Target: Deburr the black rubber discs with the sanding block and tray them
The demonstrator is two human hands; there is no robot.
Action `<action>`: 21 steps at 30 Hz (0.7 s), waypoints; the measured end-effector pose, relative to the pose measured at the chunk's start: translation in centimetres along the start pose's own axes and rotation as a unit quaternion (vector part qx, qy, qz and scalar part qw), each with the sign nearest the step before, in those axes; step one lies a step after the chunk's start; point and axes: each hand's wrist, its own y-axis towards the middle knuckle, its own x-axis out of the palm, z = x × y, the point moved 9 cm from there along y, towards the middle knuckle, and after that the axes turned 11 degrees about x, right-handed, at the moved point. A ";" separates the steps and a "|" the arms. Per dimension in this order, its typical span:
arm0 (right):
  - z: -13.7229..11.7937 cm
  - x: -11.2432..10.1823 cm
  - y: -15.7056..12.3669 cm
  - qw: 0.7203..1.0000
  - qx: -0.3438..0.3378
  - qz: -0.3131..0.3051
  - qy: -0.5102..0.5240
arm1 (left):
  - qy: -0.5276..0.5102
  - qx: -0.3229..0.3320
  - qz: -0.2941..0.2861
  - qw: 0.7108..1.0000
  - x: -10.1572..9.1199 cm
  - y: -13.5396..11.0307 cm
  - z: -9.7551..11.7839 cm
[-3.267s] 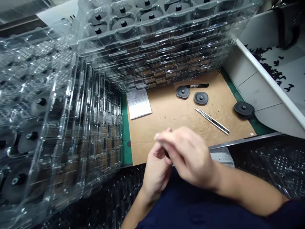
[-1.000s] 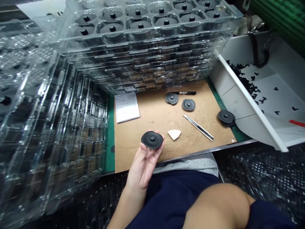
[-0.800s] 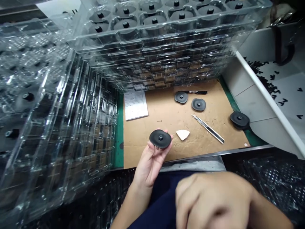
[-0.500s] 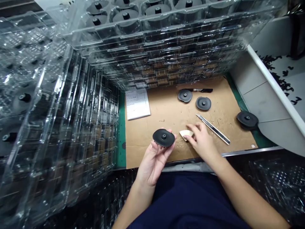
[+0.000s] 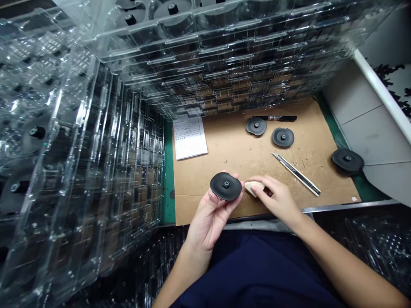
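Observation:
My left hand (image 5: 213, 214) holds a round black plastic disc (image 5: 221, 190) with a small raised post at its centre, gripping it by the rim from below. My right hand (image 5: 278, 199) pinches a small cream wedge (image 5: 254, 187), perhaps a sponge, between thumb and fingers. The wedge is close to the disc's right edge; whether they touch I cannot tell. Beyond my hands, two similar black discs (image 5: 256, 126) (image 5: 283, 137) lie on a cardboard sheet (image 5: 224, 145). A utility knife (image 5: 296, 174) rests to the right of my right hand.
Tall stacks of clear plastic trays (image 5: 205, 64) wall off the back and left, with black discs in them. A black marker (image 5: 281, 118) and a printed paper (image 5: 190, 139) lie at the back. Another black disc (image 5: 346, 160) sits at the right, beside a grey-white bin wall (image 5: 362, 115).
My right fingers have closed more firmly around the wedge and turned it, bringing it nearer the disc. My left hand keeps its hold. The view has shifted slightly.

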 end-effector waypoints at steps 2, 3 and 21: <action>-1.6 -2.0 0.2 0.999 0.005 0.032 0.025 | 0.010 0.002 -0.009 1.000 0.2 -0.1 0.0; -2.9 -3.0 0.2 0.998 -0.005 0.049 0.042 | 0.016 0.006 -0.014 1.000 0.2 -0.1 0.0; -3.4 -0.7 -3.0 0.955 0.069 -0.104 0.268 | 0.090 0.079 -0.028 0.992 0.2 -1.6 2.2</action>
